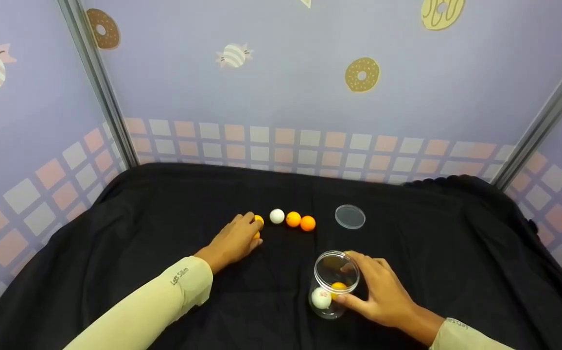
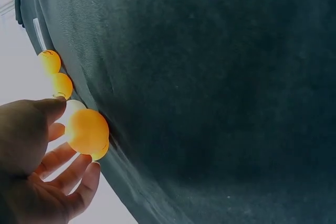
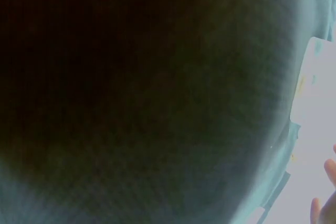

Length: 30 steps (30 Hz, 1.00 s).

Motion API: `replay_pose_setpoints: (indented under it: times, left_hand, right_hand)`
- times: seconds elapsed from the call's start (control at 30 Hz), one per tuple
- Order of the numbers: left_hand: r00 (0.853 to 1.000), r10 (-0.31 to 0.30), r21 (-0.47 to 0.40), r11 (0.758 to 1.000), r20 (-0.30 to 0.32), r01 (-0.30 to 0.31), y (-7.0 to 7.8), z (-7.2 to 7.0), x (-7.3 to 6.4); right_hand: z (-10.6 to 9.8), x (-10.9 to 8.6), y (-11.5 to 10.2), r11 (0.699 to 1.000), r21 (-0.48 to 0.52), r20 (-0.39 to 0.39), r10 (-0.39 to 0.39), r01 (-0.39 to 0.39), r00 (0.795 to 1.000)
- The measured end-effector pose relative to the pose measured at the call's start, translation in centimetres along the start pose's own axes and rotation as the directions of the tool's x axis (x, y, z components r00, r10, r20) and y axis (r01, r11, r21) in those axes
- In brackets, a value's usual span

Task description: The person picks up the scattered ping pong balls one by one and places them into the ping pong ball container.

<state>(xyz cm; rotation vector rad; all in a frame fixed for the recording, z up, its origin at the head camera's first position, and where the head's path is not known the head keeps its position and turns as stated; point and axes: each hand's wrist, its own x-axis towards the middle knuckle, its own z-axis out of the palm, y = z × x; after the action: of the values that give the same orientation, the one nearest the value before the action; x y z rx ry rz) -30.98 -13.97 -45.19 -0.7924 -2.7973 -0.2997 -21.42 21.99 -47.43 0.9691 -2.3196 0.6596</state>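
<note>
Jar (image 1: 319, 284), clear and round, sits mouth up on the black cloth (image 1: 261, 316) with its top off. Inside, low down, are a white ball (image 1: 321, 298) bearing a reddish mark and, beside it, an orange ball (image 1: 339, 288) seen through the wall; whether more lie behind them I cannot tell. The right hand (image 1: 380, 294) grips the jar from its right side, thumb on the near wall and fingers curled round the far one.

A clear lid (image 1: 350, 217) lies flat on the cloth beyond the jar, near it but apart. To the lid's left, a short row of loose balls rests on the cloth: two orange balls (image 1: 300, 221) side by side, then a white one (image 1: 277, 216).

At the row's left end, the left hand (image 1: 235, 238) is part-way open, thumb and bent fingers spread about two more orange balls (image 2: 87, 131); the left wrist view shows a gap between thumb and the nearer ball.
</note>
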Motion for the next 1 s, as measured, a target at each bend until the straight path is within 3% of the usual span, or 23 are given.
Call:
replay_pose_setpoints:
  times: [0.43,0.83,1.0]
  left_hand:
    - [0.986,-0.049,-0.009,0.999,0.16,0.051,0.1,1.3,-0.1]
    - [0.984,-0.061,-0.029,0.997,0.17,0.067,0.3,1.2,0.0]
    - [0.989,-0.041,-0.037,0.998,0.145,0.047,0.4,0.9,0.1]
  right_hand:
    - [0.1,-0.1,0.0,1.0,0.006,-0.012,-0.004,0.004,1.0]
    - [0.1,-0.1,0.0,1.0,0.01,-0.012,0.0,0.0,1.0]
    - [0.1,0.0,0.0,1.0,0.014,-0.014,-0.001,0.002,1.0]
